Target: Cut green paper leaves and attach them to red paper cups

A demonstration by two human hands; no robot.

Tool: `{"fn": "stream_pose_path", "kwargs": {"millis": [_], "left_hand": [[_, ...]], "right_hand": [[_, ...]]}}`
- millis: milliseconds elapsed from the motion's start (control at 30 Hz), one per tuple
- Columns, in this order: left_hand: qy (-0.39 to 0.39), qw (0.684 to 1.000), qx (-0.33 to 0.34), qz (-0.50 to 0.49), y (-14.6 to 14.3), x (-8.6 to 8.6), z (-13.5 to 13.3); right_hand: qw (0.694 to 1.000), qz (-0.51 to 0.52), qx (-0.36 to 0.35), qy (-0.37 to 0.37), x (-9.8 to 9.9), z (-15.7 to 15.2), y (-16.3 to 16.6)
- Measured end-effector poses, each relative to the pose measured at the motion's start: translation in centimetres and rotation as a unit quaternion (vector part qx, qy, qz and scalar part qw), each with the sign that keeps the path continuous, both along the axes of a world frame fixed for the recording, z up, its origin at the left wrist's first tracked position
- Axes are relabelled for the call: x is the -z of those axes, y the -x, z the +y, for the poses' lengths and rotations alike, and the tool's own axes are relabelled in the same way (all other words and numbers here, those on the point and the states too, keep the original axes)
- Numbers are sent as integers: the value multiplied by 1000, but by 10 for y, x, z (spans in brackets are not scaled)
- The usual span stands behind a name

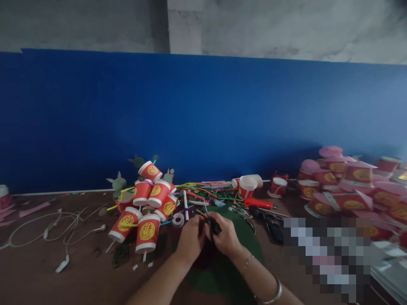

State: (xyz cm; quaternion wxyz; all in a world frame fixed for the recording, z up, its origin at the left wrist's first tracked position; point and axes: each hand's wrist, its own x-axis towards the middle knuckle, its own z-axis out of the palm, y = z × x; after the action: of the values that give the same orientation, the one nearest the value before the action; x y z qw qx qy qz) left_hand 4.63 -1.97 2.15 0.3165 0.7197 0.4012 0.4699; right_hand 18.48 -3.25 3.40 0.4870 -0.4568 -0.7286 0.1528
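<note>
My left hand (190,237) and my right hand (226,238) meet over a round dark green sheet (222,275) on the brown table. Both are closed around a small dark object (212,226) between them; I cannot make out what it is. A thin stick pokes up from it. Just left of my hands lie a roll of clear tape (178,219) and a white marker (185,205). A heap of red paper cups with yellow emblems (146,203), some with straws and green paper shapes, lies further left.
White earphone cables (63,224) sprawl at the left. Coloured straws (206,190), upturned cups (248,186) and a red-handled tool (259,203) lie behind my hands. Many red and pink cups (346,186) pile at the right. A blue panel (203,118) backs the table.
</note>
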Motion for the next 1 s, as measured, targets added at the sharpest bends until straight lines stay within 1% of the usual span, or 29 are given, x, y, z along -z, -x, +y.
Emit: {"fn": "stream_pose_path", "kwargs": {"millis": [67,167,233,300,367,433,500,600,700,767,867,933,1000], "left_hand": [[46,998,-9,-33,-1,0,2],[106,985,-84,-110,-1,-2,7],[119,971,-114,-173,0,-5,9],[110,961,-130,-219,1,-6,11],[98,956,-139,-237,2,-6,11],[104,960,-122,-232,2,-4,11],[125,965,-97,-208,2,-3,9],[168,966,-93,-172,2,-2,6],[198,956,-117,-181,3,1,7],[204,948,-145,-196,5,5,9],[174,941,-184,-223,12,13,12],[149,940,-192,-239,18,16,15],[127,940,-193,-252,22,18,16]], "right_hand": [[1000,5,-16,1,-3,-3,1],[999,42,4,2,-4,-4,3],[995,87,42,7,-1,0,4],[986,150,65,33,2,6,4],[971,219,41,86,4,12,5],[952,269,-12,148,5,16,5],[934,295,-50,194,4,17,6],[919,319,-62,222,1,15,8],[915,323,-67,231,-1,13,9],[916,316,-71,237,-2,13,9],[920,311,-57,233,-4,11,8],[927,305,-41,215,-6,9,7],[936,285,-43,202,-8,6,6]]}}
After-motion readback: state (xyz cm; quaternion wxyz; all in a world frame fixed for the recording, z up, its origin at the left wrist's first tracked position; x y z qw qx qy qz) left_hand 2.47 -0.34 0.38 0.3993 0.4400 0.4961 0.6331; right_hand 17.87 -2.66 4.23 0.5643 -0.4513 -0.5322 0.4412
